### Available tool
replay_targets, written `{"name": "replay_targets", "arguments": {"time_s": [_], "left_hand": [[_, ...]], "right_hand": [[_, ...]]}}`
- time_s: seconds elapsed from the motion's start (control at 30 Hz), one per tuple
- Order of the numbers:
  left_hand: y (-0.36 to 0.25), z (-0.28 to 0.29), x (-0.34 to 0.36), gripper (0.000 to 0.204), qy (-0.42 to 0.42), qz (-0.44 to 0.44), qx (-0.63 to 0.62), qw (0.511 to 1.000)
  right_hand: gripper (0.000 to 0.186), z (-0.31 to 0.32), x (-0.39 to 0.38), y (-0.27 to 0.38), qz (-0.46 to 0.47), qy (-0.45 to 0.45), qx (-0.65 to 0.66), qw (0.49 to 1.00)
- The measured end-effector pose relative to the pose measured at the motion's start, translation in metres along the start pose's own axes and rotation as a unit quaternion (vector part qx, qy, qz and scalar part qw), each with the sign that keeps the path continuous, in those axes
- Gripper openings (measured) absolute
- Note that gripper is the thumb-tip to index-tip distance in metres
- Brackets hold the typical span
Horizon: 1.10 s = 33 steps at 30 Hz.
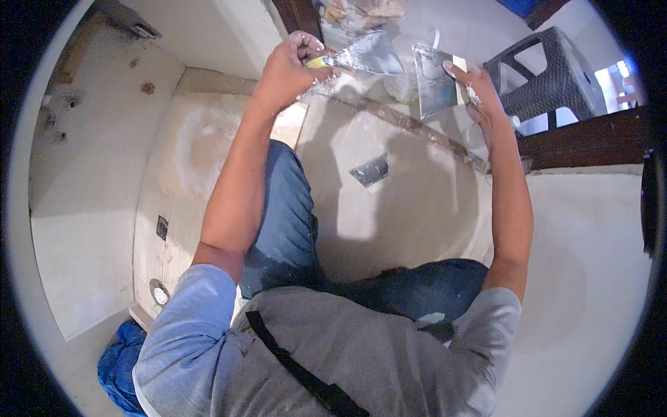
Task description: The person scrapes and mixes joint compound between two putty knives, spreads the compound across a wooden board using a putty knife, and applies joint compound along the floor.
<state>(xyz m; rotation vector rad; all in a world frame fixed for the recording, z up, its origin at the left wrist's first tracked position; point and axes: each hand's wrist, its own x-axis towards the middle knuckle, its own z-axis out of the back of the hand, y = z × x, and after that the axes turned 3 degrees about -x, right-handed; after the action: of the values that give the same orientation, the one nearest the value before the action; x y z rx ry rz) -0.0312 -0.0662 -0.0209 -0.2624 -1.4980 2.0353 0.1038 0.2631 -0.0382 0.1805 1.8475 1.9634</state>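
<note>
My left hand (288, 73) is closed around the yellow handle of a putty knife, its fingers smeared with white paste. The knife's wide metal blade (375, 54) points right and carries whitish smears. Facing it, a flat rectangular scraper (434, 82) with a grey, paste-streaked face is pinched in my right hand (479, 87). White paste sticks to that palm as well. A small gap separates the two blades. Lower down, between my knees, another dark scraper blade (372, 170) with a pale edge lies on the beige surface.
A pale round container (401, 87) stands behind the blades, partly hidden, with a crumpled plastic bag (361, 12) beyond. To the right are a dark woven-pattern stool (556, 76) and a dark wooden beam (583, 144). A narrow strip (410, 124) crosses ahead. Blue cloth (121, 368) lies lower left.
</note>
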Motion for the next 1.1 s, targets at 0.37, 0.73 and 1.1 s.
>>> {"name": "replay_targets", "arguments": {"time_s": [0.37, 0.73, 1.1], "left_hand": [[-0.036, -0.015, -0.004, 0.056, -0.096, -0.108, -0.141, 0.979], [-0.039, -0.025, -0.005, 0.018, -0.133, 0.034, -0.452, 0.881], [-0.018, -0.018, -0.001, 0.016, -0.077, 0.076, -0.647, 0.755]], "right_hand": [[0.034, -0.033, -0.025, 0.032, 0.073, -0.015, 0.073, 0.995], [0.042, -0.036, -0.022, 0.029, 0.054, -0.012, 0.181, 0.982], [0.030, -0.070, -0.045, 0.046, 0.069, 0.060, -0.008, 0.996]]}}
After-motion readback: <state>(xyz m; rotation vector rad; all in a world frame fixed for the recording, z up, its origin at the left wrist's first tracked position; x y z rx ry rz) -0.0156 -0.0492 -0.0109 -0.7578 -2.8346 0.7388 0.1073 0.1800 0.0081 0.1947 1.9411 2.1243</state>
